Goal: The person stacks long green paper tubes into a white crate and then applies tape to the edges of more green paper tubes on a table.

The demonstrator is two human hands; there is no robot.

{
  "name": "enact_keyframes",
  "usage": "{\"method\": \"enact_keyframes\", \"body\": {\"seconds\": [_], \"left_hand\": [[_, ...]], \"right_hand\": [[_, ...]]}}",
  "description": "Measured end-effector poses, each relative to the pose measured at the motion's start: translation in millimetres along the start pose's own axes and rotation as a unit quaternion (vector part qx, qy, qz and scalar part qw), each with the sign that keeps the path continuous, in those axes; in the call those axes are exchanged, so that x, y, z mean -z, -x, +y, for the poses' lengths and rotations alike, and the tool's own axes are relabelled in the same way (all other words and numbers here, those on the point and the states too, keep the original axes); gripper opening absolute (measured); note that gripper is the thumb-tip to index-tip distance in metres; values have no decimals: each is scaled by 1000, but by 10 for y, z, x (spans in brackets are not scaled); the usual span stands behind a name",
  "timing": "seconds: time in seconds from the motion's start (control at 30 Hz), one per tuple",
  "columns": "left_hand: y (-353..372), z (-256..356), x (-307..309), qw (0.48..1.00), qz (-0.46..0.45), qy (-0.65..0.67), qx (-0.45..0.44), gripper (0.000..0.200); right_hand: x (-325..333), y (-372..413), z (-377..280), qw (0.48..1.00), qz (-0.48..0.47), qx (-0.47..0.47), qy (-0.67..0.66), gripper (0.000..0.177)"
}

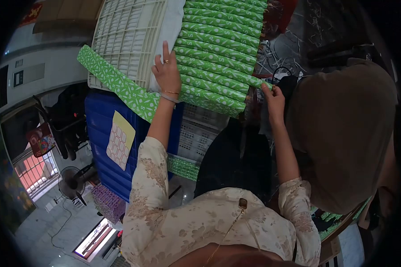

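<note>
A row of green printed strips (pixel 216 53) with white marks lies closely overlapped at the top centre. My right hand (pixel 275 101) pinches the right end of one green printed strip (pixel 255 82) that sticks out past the others. My left hand (pixel 167 73) rests at the row's left edge, fingers apart and index finger stretched out, near a white sheet (pixel 168 32). Under my left wrist, a separate long green strip (pixel 116 82) slants across the crate corner. Whether my left palm presses on the strips is hidden.
Under the strips is a cream plastic crate (pixel 129 33), with a blue bin (pixel 100 133) bearing a yellow-and-white sheet (pixel 120 140) below it. Close on my right sits a person in brown (pixel 342 133). A fan (pixel 71 182) stands at the lower left.
</note>
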State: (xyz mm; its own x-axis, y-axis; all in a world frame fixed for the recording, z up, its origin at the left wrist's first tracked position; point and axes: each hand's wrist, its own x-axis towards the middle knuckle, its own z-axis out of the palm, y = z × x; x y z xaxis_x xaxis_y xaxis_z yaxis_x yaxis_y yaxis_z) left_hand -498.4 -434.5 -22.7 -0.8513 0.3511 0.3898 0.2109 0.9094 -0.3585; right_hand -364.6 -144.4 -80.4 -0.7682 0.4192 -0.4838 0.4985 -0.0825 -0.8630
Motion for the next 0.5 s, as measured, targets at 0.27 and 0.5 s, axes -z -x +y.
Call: {"method": "enact_keyframes", "body": {"seconds": [0.27,0.5], "left_hand": [[-348,-572,136,1000,-12,-8,4,46],[-323,-393,45,1000,-1,14,10,46]], "right_hand": [[-303,45,22,981,-55,181,35,36],[-305,-111,35,961,-124,216,119,33]]}}
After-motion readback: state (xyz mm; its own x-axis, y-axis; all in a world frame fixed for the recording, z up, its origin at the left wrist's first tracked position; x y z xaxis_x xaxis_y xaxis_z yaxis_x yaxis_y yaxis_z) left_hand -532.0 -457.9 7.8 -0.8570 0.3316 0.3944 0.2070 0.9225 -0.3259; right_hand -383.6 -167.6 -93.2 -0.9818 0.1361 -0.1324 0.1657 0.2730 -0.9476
